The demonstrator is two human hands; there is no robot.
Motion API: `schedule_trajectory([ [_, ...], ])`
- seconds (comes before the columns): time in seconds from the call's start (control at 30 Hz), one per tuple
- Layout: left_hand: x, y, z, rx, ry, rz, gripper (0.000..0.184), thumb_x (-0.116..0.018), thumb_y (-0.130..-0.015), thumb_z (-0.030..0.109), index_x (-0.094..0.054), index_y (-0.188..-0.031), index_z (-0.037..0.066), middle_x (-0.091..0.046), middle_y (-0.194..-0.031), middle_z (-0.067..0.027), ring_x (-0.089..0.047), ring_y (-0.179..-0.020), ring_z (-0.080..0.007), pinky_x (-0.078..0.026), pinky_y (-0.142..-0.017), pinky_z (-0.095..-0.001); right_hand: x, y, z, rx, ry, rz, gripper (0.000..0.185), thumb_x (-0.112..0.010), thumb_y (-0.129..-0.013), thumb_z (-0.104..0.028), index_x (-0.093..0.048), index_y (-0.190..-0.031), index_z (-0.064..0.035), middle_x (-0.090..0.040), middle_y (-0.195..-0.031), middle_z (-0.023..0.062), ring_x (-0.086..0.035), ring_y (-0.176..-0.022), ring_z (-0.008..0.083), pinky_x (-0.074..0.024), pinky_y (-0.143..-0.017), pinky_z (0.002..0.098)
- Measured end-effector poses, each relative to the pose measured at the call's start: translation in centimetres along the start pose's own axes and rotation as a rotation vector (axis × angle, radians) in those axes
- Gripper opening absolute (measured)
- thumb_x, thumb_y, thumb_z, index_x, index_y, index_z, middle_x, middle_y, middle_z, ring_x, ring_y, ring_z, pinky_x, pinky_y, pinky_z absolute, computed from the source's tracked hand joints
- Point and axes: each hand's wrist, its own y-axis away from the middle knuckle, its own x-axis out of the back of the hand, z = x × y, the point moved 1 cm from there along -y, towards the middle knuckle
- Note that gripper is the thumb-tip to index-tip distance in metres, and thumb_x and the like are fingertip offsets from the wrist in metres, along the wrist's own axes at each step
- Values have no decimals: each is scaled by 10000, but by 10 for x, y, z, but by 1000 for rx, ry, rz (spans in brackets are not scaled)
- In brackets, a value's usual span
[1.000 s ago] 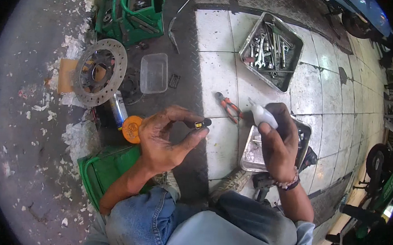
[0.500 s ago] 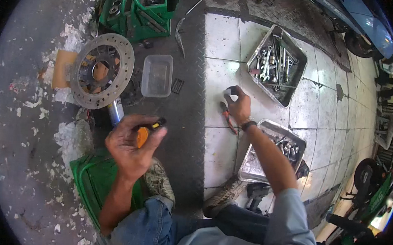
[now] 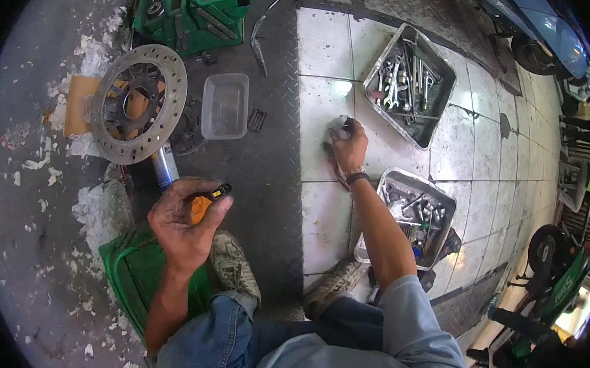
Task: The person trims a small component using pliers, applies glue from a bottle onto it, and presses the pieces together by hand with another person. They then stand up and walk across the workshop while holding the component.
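Observation:
My left hand (image 3: 181, 225) is raised above the green metal lid and pinches a small black piece with a yellow mark (image 3: 220, 192) between thumb and fingers. An orange object (image 3: 201, 209) shows inside the curl of that hand; its kind is hidden. Over the white tiles, my right hand (image 3: 349, 151) is closed around a small whitish item with a dark part (image 3: 341, 124), too small to name. Beneath that hand, red-handled pliers are mostly covered by the palm and wrist. A steel tray of spanners (image 3: 421, 139) lies just beyond my right hand.
A second steel tray (image 3: 445, 194) of sockets sits under my right forearm. On the left are a brake disc (image 3: 109, 145), a clear plastic tub (image 3: 223, 132), a spray can (image 3: 165, 167) and a green toolbox (image 3: 209, 38). Motorcycles (image 3: 556, 270) stand at the right.
The view has shifted slightly. My right hand has turned and lowered over the pliers, still closed on the small item. My left hand keeps its pinch, with the black piece tilted a little differently.

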Motion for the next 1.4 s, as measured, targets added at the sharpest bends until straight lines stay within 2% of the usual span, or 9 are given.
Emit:
schedule_trajectory([
  [0.37, -1, 4, -4, 18, 19, 2, 232, -818, -860, -63, -722, -1069, -30, -744, -1005, -89, -707, -906, -125, -578, -810, -266, 4, -7, 0, 7, -7, -27, 334, -845, -797, -212, -765, -1045, -3, -762, -1033, 199, -730, -972, 358, -568, -884, 428],
  [0.77, -1, 5, -4, 1, 0, -7, 231, -808, -865, -68, -716, -1073, -29, -737, -1020, -102, -707, -916, -140, -582, -816, -278, 12, -2, -8, 55, -40, -53, 417, -843, -765, -122, -713, -1143, -1, -730, -1076, 201, -715, -940, 358, -568, -889, 442],
  [0.87, 1, 4, -3, 5, 4, -14, 231, -810, -864, -65, -718, -1072, -25, -736, -1019, -103, -707, -918, -138, -578, -814, -274, 35, 18, -56, -216, -281, 17, 358, -722, -815, 5, -603, -1152, -12, -632, -1051, 161, -680, -889, 303, -582, -850, 395],
  [0.93, 2, 3, -4, -3, 7, -18, 232, -812, -863, -65, -719, -1071, -24, -735, -1018, -104, -706, -919, -137, -576, -812, -272, 30, 40, -54, 127, -34, 18, 340, -744, -806, -11, -622, -1124, -21, -641, -1046, 151, -670, -950, 284, -567, -832, 388],
  [0.97, 2, 3, -5, -11, 16, -24, 233, -813, -860, -67, -720, -1069, -23, -734, -1014, -102, -706, -918, -136, -574, -810, -271, 23, 65, -58, 133, -192, -164, 356, -778, -784, -64, -638, -1110, -32, -652, -1024, 152, -656, -1007, 312, -537, -864, 413],
  [1.03, 2, 1, -7, -27, 23, -32, 235, -815, -853, -73, -725, -1064, -23, -732, -1014, -98, -706, -915, -137, -573, -806, -270, 5, 97, -54, 426, -36, -482, 442, -819, -705, -106, -665, -1113, -38, -664, -1076, 165, -635, -1035, 397, -495, -958, 472],
  [1.07, 1, 0, -6, -26, 18, -29, 235, -815, -853, -73, -725, -1064, -23, -732, -1014, -98, -706, -915, -137, -573, -806, -270, -10, 107, -52, 598, 62, -528, 467, -821, -690, -163, -674, -1118, -47, -661, -1082, 147, -616, -1047, 377, -485, -960, 473],
  [1.13, -1, -1, -6, -12, 28, -34, 238, -816, -848, -77, -728, -1063, -23, -732, -1013, -99, -706, -911, -140, -572, -803, -268, -17, 112, -66, 599, 213, -744, 474, -814, -704, -224, -682, -1128, -56, -652, -1086, 122, -591, -1072, 340, -470, -973, 455],
  [1.4, 6, 3, -6, 10, 38, -25, 255, -826, -833, -76, -728, -1062, -27, -734, -1016, -107, -705, -907, -146, -580, -795, -276, -32, 112, -80, 728, 367, -774, 436, -814, -715, -259, -715, -1110, -105, -642, -1113, 81, -578, -1117, 269, -447, -987, 421],
])
